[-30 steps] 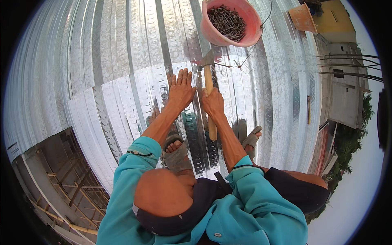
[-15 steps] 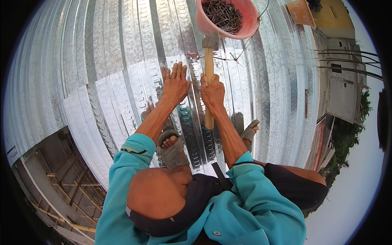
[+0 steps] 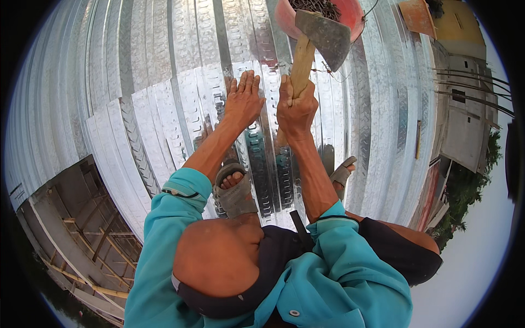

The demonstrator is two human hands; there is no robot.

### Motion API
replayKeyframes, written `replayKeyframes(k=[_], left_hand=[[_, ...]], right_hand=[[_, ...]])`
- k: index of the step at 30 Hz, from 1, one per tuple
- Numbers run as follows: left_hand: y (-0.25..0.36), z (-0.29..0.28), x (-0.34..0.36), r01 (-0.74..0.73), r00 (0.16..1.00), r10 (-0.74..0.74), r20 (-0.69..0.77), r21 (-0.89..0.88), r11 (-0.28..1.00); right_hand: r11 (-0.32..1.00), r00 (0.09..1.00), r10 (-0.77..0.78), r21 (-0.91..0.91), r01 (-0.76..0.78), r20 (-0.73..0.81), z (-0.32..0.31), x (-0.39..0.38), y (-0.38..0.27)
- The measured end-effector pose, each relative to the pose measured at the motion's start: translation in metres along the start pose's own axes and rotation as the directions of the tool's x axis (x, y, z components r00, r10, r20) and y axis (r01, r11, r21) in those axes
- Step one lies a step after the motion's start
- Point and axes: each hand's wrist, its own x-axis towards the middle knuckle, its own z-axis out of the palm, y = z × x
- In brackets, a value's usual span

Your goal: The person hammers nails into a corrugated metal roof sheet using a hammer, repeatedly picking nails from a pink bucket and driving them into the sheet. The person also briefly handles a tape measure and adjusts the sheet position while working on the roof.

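1. The right hand (image 3: pixel 298 112) was wrapped around the hammer (image 3: pixel 304 59); a firm grip probably suited control best.
2. The left hand (image 3: pixel 244 105) lay flat on the metal sheet (image 3: pixel 188 104), fingers slightly parted; steady pressure would help.
3. The hammer's head stood beyond both hands, overlapping the pink bucket (image 3: pixel 284 19) in view.

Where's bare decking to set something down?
Ribbed metal decking lies bare between the left hand and the lower-left opening, and between the right sandal and the thin stick. Crowded: ahead of the right hand, where the hatchet overlaps the pink nail bucket in view.
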Motion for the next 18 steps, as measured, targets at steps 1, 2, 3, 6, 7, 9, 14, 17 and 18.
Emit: replayKeyframes(k=[1,2,3,6,7,9,14,17,18], left_hand=[[-0.001,0.004,-0.002,0.006,1.000,-0.006,0.008,-0.006,1.000],[-0.002,0.005,0.000,0.004,1.000,-0.004,-0.001,-0.007,1.000],[0.004,0.004,0.002,-0.002,1.000,0.002,0.027,-0.023,1.000],[0.013,-0.006,0.010,-0.039,0.998,0.040,0.049,-0.020,0.999],[0.012,-0.005,0.008,-0.021,0.998,0.023,0.057,-0.037,0.999],[0.002,0.000,0.005,0.021,0.999,-0.019,0.027,-0.058,0.998],[0.002,0.003,-0.006,0.018,0.999,-0.015,0.048,-0.047,0.999],[0.011,-0.009,0.008,-0.012,0.998,0.016,0.063,-0.063,0.998],[0.018,-0.010,0.007,-0.023,0.996,0.029,0.086,-0.061,0.998]], right_hand=[[0.993,0.996,-0.014,0.114,0.024,-0.084,-0.007,0.003,-0.008],[0.972,0.982,-0.026,0.224,0.068,-0.186,-0.009,0.007,-0.011],[0.977,0.974,-0.038,0.198,0.084,-0.225,0.001,-0.010,0.015],[0.823,0.802,0.456,-0.525,-0.216,0.386,0.023,-0.045,0.088],[0.838,0.803,0.457,-0.487,-0.245,0.383,0.026,-0.039,0.082],[0.875,0.839,0.412,-0.410,-0.256,0.355,0.025,-0.025,0.046],[0.978,0.984,-0.042,0.194,0.076,-0.172,-0.013,0.020,-0.010],[0.960,0.972,0.185,-0.238,-0.146,0.147,0.009,-0.040,0.067],[0.819,0.861,0.420,-0.528,-0.224,0.287,0.018,-0.050,0.095]])
